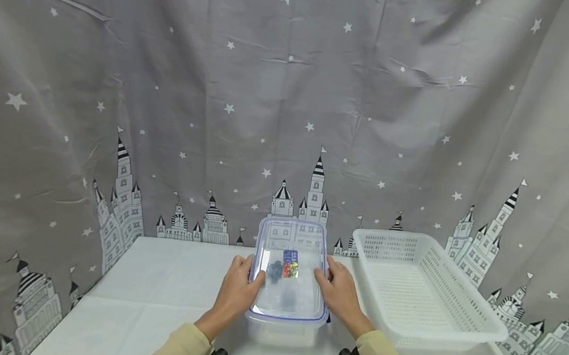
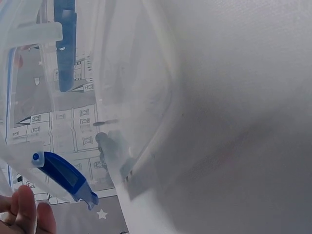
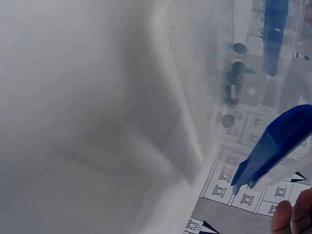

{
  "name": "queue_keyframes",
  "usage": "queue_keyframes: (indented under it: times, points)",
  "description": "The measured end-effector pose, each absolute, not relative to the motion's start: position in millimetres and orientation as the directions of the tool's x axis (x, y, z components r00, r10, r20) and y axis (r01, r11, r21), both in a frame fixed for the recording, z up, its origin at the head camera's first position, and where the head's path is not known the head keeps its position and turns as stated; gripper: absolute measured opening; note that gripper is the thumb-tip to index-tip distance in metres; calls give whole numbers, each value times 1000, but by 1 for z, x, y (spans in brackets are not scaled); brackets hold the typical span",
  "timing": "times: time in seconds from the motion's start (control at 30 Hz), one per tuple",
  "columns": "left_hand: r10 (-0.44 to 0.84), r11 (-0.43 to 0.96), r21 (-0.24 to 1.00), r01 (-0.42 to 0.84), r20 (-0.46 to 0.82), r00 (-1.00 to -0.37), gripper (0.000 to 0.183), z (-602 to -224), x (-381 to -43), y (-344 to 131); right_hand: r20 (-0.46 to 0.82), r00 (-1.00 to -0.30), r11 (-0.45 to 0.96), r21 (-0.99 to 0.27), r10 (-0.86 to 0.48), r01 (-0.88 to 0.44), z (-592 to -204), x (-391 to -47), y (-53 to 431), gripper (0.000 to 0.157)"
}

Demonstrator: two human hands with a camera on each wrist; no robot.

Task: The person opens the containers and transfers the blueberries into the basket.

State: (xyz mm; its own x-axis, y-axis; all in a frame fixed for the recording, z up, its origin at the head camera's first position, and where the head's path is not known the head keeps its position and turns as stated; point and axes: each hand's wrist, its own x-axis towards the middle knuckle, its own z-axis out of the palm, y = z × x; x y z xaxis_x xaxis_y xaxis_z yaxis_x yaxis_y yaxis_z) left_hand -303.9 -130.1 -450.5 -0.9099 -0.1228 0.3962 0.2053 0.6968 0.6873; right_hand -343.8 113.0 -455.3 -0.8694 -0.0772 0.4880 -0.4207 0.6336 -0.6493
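A clear plastic food container stands on the white table in the head view. Over its top lies a transparent lid with a blue seal line and a small colourful label. My left hand grips the lid's left edge, thumb on top and fingers at the side. On the opposite edge my right hand holds it in the same way. Blue latches stick out unfastened beside the fingers, one latch in the left wrist view and another latch in the right. Dark small items show blurred through the container wall.
A white perforated plastic basket stands to the right of the container, close to my right hand. Behind the white table hangs a grey curtain printed with stars and castles.
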Motion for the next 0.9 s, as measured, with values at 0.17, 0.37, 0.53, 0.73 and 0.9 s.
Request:
queue_keyframes:
  times: [0.17,0.37,0.53,0.73,0.9]
  points:
    - [-108,684,692,233,411,-905,42,-451,-304,-127,514,-854,602,-659,-78,-451,-455,-344,118,56]
    - [-110,674,694,253,433,-895,44,-451,-304,-124,551,-831,589,-649,-74,-482,-456,-344,121,56]
    - [-105,685,679,262,449,-888,52,-449,-303,-126,608,-791,577,-621,-73,-531,-452,-344,120,57]
    - [-123,695,673,252,457,-881,55,-440,-300,-133,620,-779,556,-616,-94,-558,-442,-344,113,59]
    - [-116,708,664,239,444,-888,52,-436,-298,-134,584,-807,573,-634,-87,-520,-439,-342,112,56]
